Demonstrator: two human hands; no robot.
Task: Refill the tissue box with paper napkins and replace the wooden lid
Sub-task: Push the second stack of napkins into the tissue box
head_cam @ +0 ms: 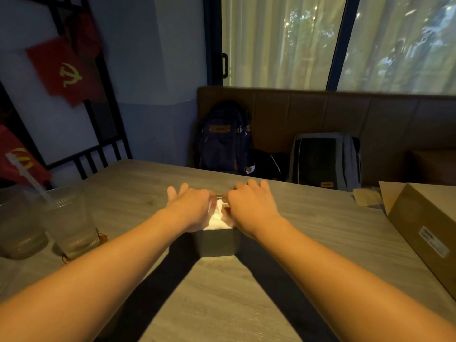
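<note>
A dark square tissue box point(216, 243) stands in the middle of the wooden table point(222, 292). White paper napkins point(218, 218) fill its open top. My left hand point(191, 206) lies palm-down on the left side of the napkins, fingers spread toward the far rim. My right hand point(249, 206) lies on the right side, fingers curled over the far edge. Both hands press on the napkins, and most of the stack is hidden beneath them. No wooden lid is in view.
Two clear plastic cups point(69, 223) with a straw stand at the left. A brown cardboard box point(424, 233) lies at the right edge. Beyond the table, two backpacks point(224, 137) rest on a brown bench point(345, 112).
</note>
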